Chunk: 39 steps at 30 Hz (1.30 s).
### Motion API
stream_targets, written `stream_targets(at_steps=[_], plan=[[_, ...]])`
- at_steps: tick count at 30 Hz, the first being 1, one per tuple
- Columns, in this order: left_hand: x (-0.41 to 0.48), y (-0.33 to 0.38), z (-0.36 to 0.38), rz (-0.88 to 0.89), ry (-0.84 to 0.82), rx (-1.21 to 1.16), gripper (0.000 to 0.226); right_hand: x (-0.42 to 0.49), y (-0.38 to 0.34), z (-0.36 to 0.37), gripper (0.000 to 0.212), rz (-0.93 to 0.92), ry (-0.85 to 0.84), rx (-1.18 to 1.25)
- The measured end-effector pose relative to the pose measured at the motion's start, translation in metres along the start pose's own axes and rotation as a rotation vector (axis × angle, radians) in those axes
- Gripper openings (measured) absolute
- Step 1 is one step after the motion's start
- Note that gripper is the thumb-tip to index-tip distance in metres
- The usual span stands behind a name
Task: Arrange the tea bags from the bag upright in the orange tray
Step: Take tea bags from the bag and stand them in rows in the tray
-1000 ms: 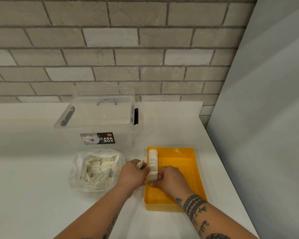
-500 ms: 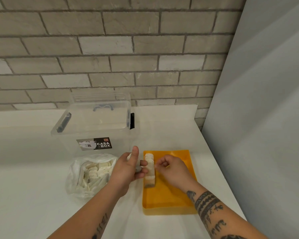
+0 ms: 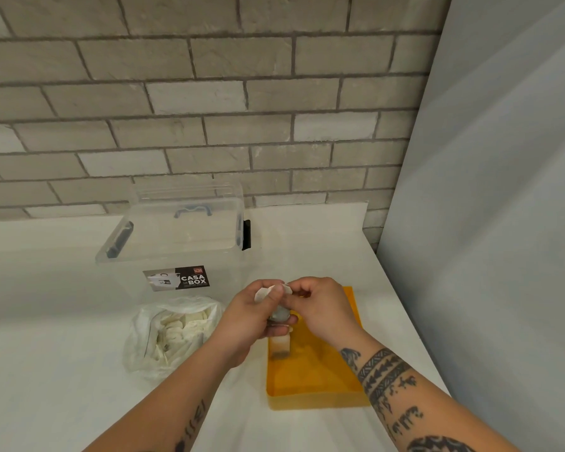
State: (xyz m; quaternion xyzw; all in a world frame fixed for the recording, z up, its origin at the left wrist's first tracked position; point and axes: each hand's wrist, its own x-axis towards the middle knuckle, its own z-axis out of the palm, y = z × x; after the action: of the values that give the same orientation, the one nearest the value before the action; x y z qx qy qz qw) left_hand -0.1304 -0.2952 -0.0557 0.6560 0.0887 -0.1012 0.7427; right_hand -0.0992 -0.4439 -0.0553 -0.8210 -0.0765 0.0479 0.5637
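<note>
tea bags [image 3: 264, 293] are pinched between both hands above the orange tray [image 3: 320, 380]; the left hand [image 3: 252, 316] grips a few, the right hand [image 3: 320, 308] closes its fingertips on one. more stand in a row [image 3: 279, 345] inside the tray, others fill the plastic bag [image 3: 173, 331] on the table's left

"CASA BOX" — clear box's label [image 3: 176, 277]

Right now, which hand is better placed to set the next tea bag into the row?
Right hand: it is above the orange tray, pinching a tea bag held in the left hand.
</note>
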Motion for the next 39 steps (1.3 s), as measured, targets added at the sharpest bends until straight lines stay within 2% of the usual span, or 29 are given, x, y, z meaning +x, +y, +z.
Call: stream_targets(at_steps=[3,8,12,18,22,26,30,33,39], plan=[[0.000,0.000,-0.001,0.032,0.008,-0.024,0.023,0.004,-0.002,-0.002,0.006,-0.021,0.042,-0.040],[0.003,0.000,-0.001,0.086,0.159,0.024,0.022,0.005,-0.001,-0.003,0.009,-0.025,0.081,-0.067],[0.003,-0.004,-0.005,0.075,0.176,0.019,0.021,0.006,0.005,-0.004,0.018,0.020,0.099,-0.039],[0.002,-0.013,-0.005,0.063,0.194,-0.025,0.016,-0.003,0.015,0.000,0.006,0.057,-0.027,0.054],[0.002,-0.019,-0.009,0.045,0.246,-0.016,0.011,-0.006,0.027,0.001,0.005,0.101,-0.015,0.039],[0.003,-0.026,-0.015,-0.013,0.333,0.102,0.013,-0.010,0.050,-0.003,0.013,0.151,0.019,-0.084],[0.004,-0.040,-0.016,-0.039,0.350,0.362,0.012,-0.022,0.068,0.007,0.016,0.280,-0.149,-0.177],[0.001,-0.049,-0.017,-0.048,0.354,0.482,0.014,-0.027,0.071,0.020,0.018,0.301,-0.208,-0.232],[-0.002,-0.057,-0.020,-0.083,0.328,0.573,0.012,-0.015,0.073,0.036,0.024,0.315,-0.121,-0.313]])
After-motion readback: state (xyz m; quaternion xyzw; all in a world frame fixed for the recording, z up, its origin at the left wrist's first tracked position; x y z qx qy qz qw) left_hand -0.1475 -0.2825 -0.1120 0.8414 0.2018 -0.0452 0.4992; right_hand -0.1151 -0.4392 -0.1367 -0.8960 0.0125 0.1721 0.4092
